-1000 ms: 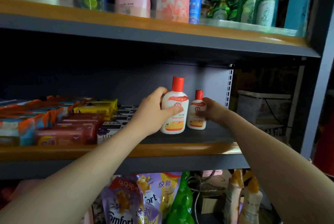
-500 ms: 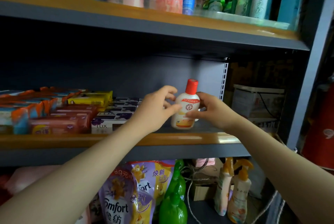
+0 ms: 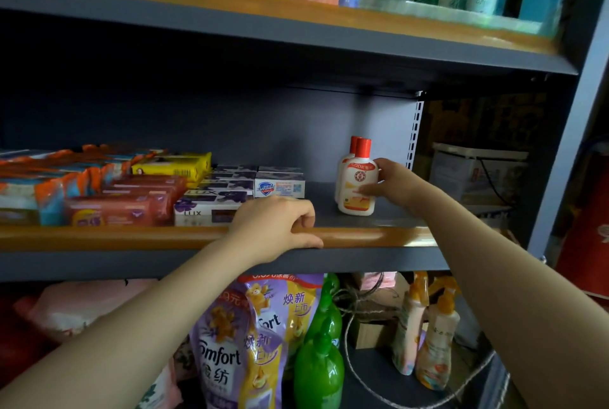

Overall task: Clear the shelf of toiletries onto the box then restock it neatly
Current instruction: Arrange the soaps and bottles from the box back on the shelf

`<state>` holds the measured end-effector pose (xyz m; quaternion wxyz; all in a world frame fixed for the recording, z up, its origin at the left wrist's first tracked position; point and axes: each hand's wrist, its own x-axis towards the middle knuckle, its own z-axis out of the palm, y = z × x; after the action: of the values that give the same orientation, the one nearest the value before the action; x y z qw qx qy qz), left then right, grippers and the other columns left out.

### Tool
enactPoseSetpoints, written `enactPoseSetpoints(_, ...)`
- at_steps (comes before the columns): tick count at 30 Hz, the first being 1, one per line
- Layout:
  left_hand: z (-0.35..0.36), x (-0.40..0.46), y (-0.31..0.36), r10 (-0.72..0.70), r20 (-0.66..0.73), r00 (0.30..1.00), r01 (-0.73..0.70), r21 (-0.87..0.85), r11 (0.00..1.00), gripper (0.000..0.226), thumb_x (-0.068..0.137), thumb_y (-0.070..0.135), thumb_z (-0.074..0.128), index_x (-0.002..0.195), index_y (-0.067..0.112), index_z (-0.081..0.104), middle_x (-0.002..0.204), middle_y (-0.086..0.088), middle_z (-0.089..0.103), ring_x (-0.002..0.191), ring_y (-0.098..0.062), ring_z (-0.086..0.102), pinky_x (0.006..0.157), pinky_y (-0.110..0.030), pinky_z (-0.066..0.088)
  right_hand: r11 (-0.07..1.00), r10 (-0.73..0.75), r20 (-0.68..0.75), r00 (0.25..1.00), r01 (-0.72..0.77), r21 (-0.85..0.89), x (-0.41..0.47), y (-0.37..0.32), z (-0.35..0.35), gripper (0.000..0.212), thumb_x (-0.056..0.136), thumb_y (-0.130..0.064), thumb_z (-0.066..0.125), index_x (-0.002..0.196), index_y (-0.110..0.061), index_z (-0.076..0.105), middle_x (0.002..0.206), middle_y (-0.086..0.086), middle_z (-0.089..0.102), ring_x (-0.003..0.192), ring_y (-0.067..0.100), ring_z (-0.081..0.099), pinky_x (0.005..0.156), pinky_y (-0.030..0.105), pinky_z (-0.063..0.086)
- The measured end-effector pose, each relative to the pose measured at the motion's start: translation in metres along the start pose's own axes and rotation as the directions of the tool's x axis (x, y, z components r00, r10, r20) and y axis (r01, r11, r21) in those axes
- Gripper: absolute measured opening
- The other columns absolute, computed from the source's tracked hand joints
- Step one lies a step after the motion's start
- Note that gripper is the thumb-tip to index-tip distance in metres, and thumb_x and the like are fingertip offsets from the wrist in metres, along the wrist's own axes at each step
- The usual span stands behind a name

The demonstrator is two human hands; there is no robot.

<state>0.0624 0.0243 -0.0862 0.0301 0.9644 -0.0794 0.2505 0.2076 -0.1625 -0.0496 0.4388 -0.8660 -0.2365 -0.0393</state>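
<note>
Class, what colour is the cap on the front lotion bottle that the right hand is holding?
Red, on a white lotion bottle; the head view shows the cap clearly.

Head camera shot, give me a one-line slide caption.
Right hand grips the front lotion bottle on the shelf; left hand rests on its edge.

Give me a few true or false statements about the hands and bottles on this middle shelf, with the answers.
1. The right hand holds a white bottle with a red cap. True.
2. The left hand grips a bottle. False: it rests on the shelf's wooden front edge, holding nothing.
3. A second red-capped bottle stands right behind the held one. True.
4. The bottles lie on their sides. False: both stand upright.
5. Soap boxes sit left of the bottles. True.
</note>
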Motion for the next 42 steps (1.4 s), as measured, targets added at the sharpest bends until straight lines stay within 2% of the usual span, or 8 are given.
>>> enactPoseSetpoints(7,0.002,-0.004,0.001,0.038,-0.058,0.998,-0.034,0.058,0.998,0.029,0.081,0.063,0.051,0.088,0.036,0.044,0.082,0.017,0.043,0.078,-0.006,0.042,0.062,-0.026,0.030,0.999,0.011,-0.143,0.990,-0.017,-0.042,-0.002,0.004,-0.005,0.045,0.082,-0.014,0.069,0.121,-0.008,0.049,0.114,0.012,0.062,0.093,0.021,0.057,0.077,0.033,0.046)
enactPoseSetpoints(13,0.005,-0.006,0.001,0.088,-0.114,0.990,-0.076,0.102,0.992,0.039,0.080,0.058,0.056,0.101,0.025,0.057,0.091,0.012,0.052,0.085,-0.012,0.049,0.067,-0.028,0.037,0.958,-0.282,-0.368,0.886,0.280,-0.061,-0.084,-0.001,-0.023,0.019,0.086,-0.016,0.064,0.104,-0.019,0.059,0.091,-0.003,0.064,0.083,0.020,0.061,0.077,0.033,0.051)
enactPoseSetpoints(19,0.042,-0.045,0.032,0.232,-0.633,0.738,-0.110,0.226,0.968,0.018,0.074,0.018,0.059,0.091,0.011,0.062,0.093,-0.009,0.060,0.093,-0.025,0.045,0.074,-0.037,0.038,0.924,-0.375,-0.095,0.922,0.363,-0.123,-0.189,0.056,0.015,0.014,0.082,-0.008,0.068,0.093,-0.014,0.063,0.080,-0.006,0.064,0.067,0.013,0.060,0.061,0.018,0.046)
enactPoseSetpoints(22,0.092,-0.086,0.048,0.223,-0.513,0.829,-0.214,0.077,0.974,0.014,0.078,0.019,0.054,0.087,0.011,0.062,0.089,-0.008,0.059,0.085,-0.024,0.047,0.069,-0.037,0.042,0.955,-0.226,0.222,0.948,0.261,-0.142,-0.217,0.103,0.048,0.014,0.082,-0.010,0.068,0.094,-0.017,0.063,0.089,-0.009,0.063,0.080,0.000,0.060,0.070,0.011,0.046)
enactPoseSetpoints(25,0.139,-0.133,0.058,0.184,-0.301,0.936,-0.221,-0.095,0.971,0.015,0.079,0.023,0.052,0.088,0.013,0.059,0.088,-0.005,0.056,0.077,-0.023,0.055,0.063,-0.036,0.051,0.993,-0.069,0.342,0.937,0.098,-0.066,-0.238,0.138,0.072,0.020,0.083,-0.011,0.068,0.103,-0.014,0.064,0.096,-0.009,0.062,0.089,0.002,0.061,0.077,0.010,0.047)
enactPoseSetpoints(31,0.187,-0.199,0.082,0.151,0.013,0.988,-0.134,-0.396,0.908,0.024,0.081,0.040,0.049,0.095,0.022,0.056,0.095,0.007,0.052,0.082,-0.009,0.053,0.060,-0.027,0.050,0.981,0.038,0.345,0.938,-0.101,0.168,-0.257,0.172,0.088,0.027,0.085,-0.022,0.060,0.109,-0.012,0.063,0.107,0.004,0.065,0.099,0.012,0.062,0.090,0.028,0.050)
enactPoseSetpoints(34,0.200,-0.219,0.088,0.146,0.139,0.980,-0.039,-0.581,0.813,0.030,0.084,0.048,0.049,0.103,0.025,0.055,0.103,0.015,0.047,0.090,-0.008,0.055,0.073,-0.035,0.051,0.939,0.018,0.445,0.895,-0.168,0.299,-0.263,0.172,0.094,0.028,0.090,-0.018,0.055,0.116,-0.008,0.058,0.112,0.009,0.064,0.097,0.005,0.063,0.082,0.020,0.052)
enactPoseSetpoints(42,0.207,-0.225,0.094,0.101,0.140,0.985,0.036,-0.738,0.674,0.033,0.081,0.042,0.054,0.101,0.016,0.062,0.098,0.009,0.054,0.080,-0.001,0.054,0.073,-0.025,0.046,0.930,0.088,0.309,0.947,-0.189,0.316,-0.259,0.177,0.113,0.019,0.093,-0.001,0.047,0.112,0.002,0.049,0.104,0.003,0.065,0.092,0.006,0.065,0.078,0.018,0.053)
